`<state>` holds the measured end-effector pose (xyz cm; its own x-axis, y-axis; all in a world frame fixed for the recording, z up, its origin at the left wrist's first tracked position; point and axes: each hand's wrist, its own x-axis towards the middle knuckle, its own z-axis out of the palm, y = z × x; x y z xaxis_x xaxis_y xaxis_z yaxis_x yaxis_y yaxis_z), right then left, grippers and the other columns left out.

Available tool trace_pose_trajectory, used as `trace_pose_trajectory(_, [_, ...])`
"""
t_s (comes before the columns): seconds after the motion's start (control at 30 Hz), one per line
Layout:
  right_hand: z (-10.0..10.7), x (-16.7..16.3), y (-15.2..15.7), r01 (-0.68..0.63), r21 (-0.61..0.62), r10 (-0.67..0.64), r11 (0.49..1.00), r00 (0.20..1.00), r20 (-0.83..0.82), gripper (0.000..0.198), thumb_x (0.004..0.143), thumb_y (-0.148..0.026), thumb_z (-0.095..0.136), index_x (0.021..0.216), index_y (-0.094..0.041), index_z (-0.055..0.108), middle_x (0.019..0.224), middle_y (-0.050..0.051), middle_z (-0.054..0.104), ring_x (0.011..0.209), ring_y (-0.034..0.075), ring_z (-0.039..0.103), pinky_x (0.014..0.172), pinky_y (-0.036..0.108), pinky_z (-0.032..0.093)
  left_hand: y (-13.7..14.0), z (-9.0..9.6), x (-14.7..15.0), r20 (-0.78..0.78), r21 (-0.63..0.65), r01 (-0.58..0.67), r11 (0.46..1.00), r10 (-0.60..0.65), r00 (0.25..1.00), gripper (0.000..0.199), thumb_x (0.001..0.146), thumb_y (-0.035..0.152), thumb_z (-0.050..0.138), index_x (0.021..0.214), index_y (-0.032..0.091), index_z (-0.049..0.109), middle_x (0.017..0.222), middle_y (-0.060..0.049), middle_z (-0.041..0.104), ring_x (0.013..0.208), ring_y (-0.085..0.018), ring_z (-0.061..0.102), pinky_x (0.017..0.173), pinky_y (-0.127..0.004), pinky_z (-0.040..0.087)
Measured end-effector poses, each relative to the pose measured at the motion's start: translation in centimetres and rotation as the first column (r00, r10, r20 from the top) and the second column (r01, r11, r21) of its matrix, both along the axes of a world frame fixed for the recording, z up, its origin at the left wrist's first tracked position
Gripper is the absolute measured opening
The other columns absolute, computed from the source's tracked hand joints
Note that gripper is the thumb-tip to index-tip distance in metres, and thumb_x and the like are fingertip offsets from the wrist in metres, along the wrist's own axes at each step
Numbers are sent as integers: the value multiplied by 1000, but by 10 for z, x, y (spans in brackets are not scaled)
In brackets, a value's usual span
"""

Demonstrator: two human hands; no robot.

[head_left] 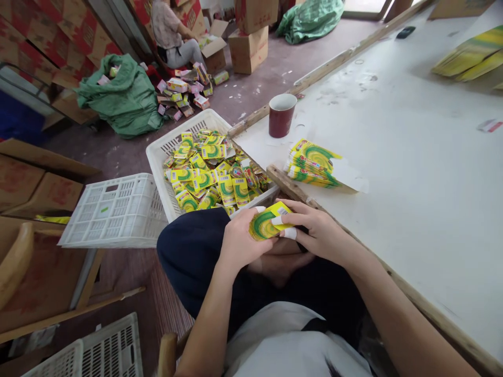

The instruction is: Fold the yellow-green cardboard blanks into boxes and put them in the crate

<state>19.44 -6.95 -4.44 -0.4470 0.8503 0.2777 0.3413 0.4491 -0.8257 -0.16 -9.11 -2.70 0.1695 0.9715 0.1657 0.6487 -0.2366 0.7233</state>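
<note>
Above my lap, between both hands, is a small yellow and green printed box (262, 224) with a barcode near its upper end. My left hand (239, 238) wraps round its left side, thumb along the top edge. My right hand (314, 228) grips the other end, with white tape on its fingertips. Just beyond, a white plastic crate (159, 157) holds many similar yellow-green boxes (214, 152). On the white table to the right lies a fanned stack of flat yellow-green cartons (312, 162).
A dark red cup (282, 116) stands near the edge of the white table (412, 183). More yellow sheets (471, 55) lie farther back. An upturned white crate (113, 209) is on the left. Beyond, a seated person (173, 34) is beside scattered boxes, a green sack (118, 97) and cardboard cartons (248, 50).
</note>
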Motion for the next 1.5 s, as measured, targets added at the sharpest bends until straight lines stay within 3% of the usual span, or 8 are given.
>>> trace_pose_trajectory(0.23, [-5, -6, -10, 177, -9, -177, 984, 978, -108, 17, 81, -23, 66, 95, -28, 74, 133, 8, 63, 116, 29, 64, 94, 44, 54, 1, 3, 9, -93, 54, 3, 999, 2, 996, 50, 65, 27, 76, 112, 18, 60, 109, -11, 70, 104, -28, 67, 93, -45, 53])
trace_pose_trajectory(0.53, [-3, -1, -5, 18, -385, -198, 923, 879, -433, 34, 84, -38, 68, 115, -27, 63, 128, 7, 65, 116, 25, 63, 99, 43, 51, 7, 7, 12, 17, 13, 2, 1000, -2, 1000, 50, 65, 30, 78, 111, 20, 60, 107, -7, 71, 98, -25, 68, 88, -40, 55])
trace_pose_trajectory(0.7, [-7, -9, -6, 39, -420, -241, 907, 865, -441, 44, 82, -38, 70, 123, -26, 58, 134, 8, 61, 119, 25, 61, 103, 43, 49, 8, 2, 17, 20, -51, -30, 998, 31, 999, 47, 64, 30, 79, 106, 20, 60, 101, -6, 71, 93, -25, 68, 85, -40, 55])
trace_pose_trajectory(0.87, [-4, 14, 7, 201, -447, -382, 871, 851, -361, 47, 79, -37, 71, 123, -28, 57, 133, 8, 62, 103, 25, 69, 93, 47, 55, 21, -4, 5, 40, -76, -238, 968, 242, 969, 51, 66, 33, 78, 111, 18, 58, 106, -9, 69, 100, -27, 67, 89, -41, 52])
trace_pose_trajectory(1.07, [1, 60, 38, 675, -115, -678, 729, 735, 22, 21, 74, -23, 62, 94, -21, 67, 96, 9, 75, 91, 28, 72, 93, 50, 52, 56, 7, -26, -37, 224, -659, 718, 682, 730, 93, 56, 36, 86, 133, 12, 39, 143, -26, 43, 137, -41, 37, 112, -58, 29])
trace_pose_trajectory(1.17, [3, 66, 60, 739, 76, -741, 669, 658, 134, 23, 78, -23, 57, 98, -21, 68, 97, 10, 75, 91, 27, 71, 91, 48, 52, 54, -1, -20, -10, 180, -564, 806, 574, 819, 87, 63, 39, 82, 133, 13, 39, 140, -25, 45, 137, -40, 38, 113, -58, 28])
trace_pose_trajectory(1.3, [-4, 56, 87, 649, 205, -667, 733, 626, 403, 32, 73, -21, 61, 104, -16, 68, 101, 14, 70, 92, 31, 66, 84, 47, 52, 32, -20, 2, 60, 15, -383, 924, 381, 922, 71, 71, 39, 76, 130, 17, 44, 135, -18, 53, 132, -35, 46, 110, -54, 36])
trace_pose_trajectory(1.5, [-19, 54, 96, 574, 299, -637, 762, 581, 506, 31, 72, -17, 55, 99, -17, 70, 93, 12, 64, 85, 30, 62, 77, 42, 51, 15, -29, 8, 189, -121, -262, 957, 281, 941, 58, 75, 35, 74, 125, 19, 49, 129, -15, 60, 124, -30, 56, 107, -50, 41])
